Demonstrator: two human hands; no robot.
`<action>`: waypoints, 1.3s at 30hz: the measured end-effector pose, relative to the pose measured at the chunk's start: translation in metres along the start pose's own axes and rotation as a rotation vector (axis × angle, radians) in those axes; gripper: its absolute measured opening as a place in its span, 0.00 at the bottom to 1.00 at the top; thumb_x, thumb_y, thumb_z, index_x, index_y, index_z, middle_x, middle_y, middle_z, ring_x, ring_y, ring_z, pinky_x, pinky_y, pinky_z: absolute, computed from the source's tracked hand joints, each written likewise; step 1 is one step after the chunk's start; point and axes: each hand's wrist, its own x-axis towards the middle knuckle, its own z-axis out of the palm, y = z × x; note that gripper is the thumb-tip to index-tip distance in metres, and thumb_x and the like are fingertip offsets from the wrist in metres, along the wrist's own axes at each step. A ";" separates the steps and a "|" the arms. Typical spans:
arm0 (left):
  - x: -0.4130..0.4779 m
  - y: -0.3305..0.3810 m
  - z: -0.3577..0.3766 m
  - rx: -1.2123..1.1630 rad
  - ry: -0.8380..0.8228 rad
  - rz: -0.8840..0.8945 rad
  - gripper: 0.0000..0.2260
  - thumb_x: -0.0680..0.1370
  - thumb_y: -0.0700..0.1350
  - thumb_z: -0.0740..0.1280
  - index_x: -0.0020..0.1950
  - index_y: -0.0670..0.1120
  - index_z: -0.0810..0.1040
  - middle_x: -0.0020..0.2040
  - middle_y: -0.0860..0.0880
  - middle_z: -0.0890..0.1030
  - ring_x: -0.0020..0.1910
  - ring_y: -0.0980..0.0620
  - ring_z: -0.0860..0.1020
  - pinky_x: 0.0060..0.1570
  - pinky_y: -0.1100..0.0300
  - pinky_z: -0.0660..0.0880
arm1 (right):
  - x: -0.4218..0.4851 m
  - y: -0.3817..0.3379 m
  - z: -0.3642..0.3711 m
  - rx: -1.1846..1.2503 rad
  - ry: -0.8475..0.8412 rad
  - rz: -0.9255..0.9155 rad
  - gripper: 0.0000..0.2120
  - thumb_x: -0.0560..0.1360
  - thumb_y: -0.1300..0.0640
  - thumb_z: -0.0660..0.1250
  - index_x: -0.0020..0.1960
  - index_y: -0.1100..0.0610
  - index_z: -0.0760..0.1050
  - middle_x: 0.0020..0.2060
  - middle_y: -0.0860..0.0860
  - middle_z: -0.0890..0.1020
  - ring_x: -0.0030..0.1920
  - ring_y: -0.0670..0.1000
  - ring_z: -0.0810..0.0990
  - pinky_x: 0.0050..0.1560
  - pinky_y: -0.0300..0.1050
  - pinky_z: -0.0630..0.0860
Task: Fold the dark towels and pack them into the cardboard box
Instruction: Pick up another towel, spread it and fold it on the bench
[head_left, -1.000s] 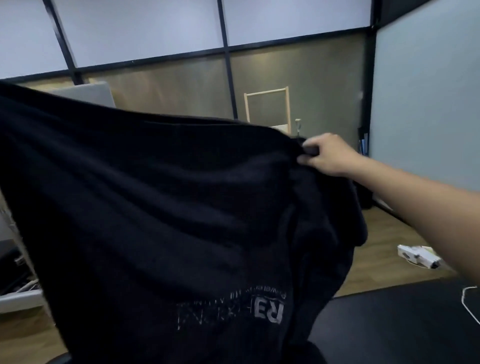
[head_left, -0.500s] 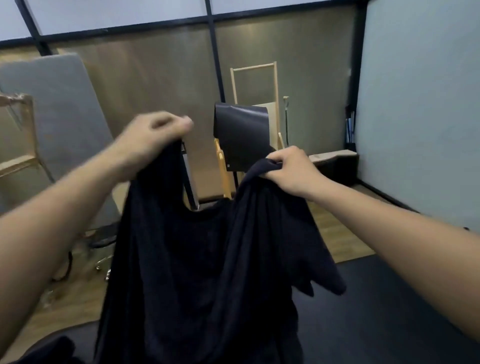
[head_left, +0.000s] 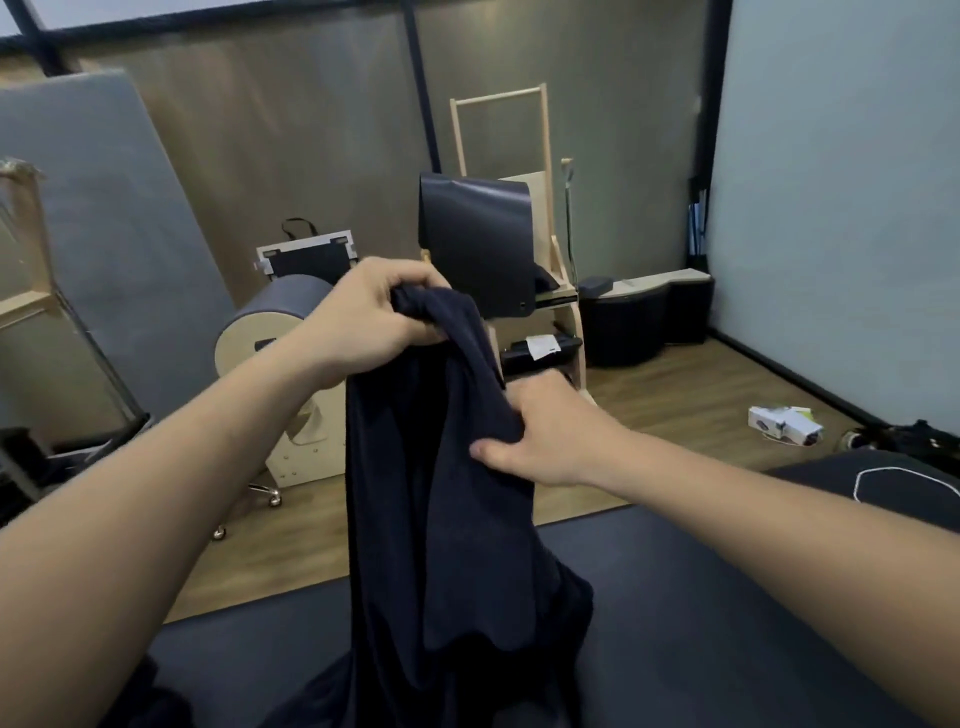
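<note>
A person's two bare forearms reach forward from the lower corners of the view and meet near the centre, holding up a dark navy cloth towel (head_left: 447, 493).

The left hand (head_left: 374, 322) is the higher of the two. Its forearm rises diagonally from the lower left, and the wrist bends so that the back of the hand faces up. The fingers curl over a bunched top corner of the towel. This grip is clenched on the fabric, which spills out from under the knuckles.

The right hand (head_left: 545, 436) sits lower and just to the right. Its forearm comes in from the lower right, nearly level. The thumb points left along the cloth and the fingers are tucked into a fold on the towel's right edge, so this grip also grasps the towel. The two hands are close together but do not touch.

The towel hangs from both grips in long vertical folds. Its lower end gathers loosely on a dark matte worktop (head_left: 727, 597) across the bottom of the view.

Behind it is a wood-look floor (head_left: 675, 405) with a pale wooden frame chair bearing a dark curved panel (head_left: 475, 244). To the left is a barrel-shaped piece with a pale round wooden side (head_left: 260, 338). A large grey panel (head_left: 104, 234) leans against the wall at far left. A small white carton (head_left: 784, 423) lies on the floor at right.
</note>
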 end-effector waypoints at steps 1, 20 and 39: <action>0.001 0.003 -0.005 -0.011 0.062 0.018 0.13 0.72 0.28 0.71 0.43 0.47 0.80 0.41 0.50 0.81 0.42 0.58 0.78 0.47 0.64 0.75 | -0.004 0.005 0.008 -0.030 -0.045 0.023 0.11 0.70 0.50 0.72 0.34 0.51 0.74 0.31 0.47 0.80 0.33 0.45 0.78 0.32 0.39 0.71; -0.009 0.010 -0.085 0.034 0.572 0.034 0.17 0.72 0.28 0.68 0.38 0.51 0.72 0.36 0.50 0.75 0.33 0.61 0.73 0.33 0.65 0.71 | -0.007 0.028 -0.027 0.146 0.556 -0.102 0.09 0.69 0.59 0.75 0.36 0.51 0.76 0.33 0.44 0.77 0.35 0.44 0.76 0.38 0.34 0.71; 0.009 0.048 -0.073 -0.030 0.533 0.136 0.16 0.69 0.30 0.67 0.36 0.52 0.69 0.34 0.52 0.73 0.36 0.55 0.72 0.33 0.60 0.68 | -0.009 -0.005 0.028 0.121 0.277 0.022 0.22 0.73 0.41 0.65 0.61 0.53 0.80 0.50 0.40 0.79 0.53 0.43 0.77 0.55 0.44 0.76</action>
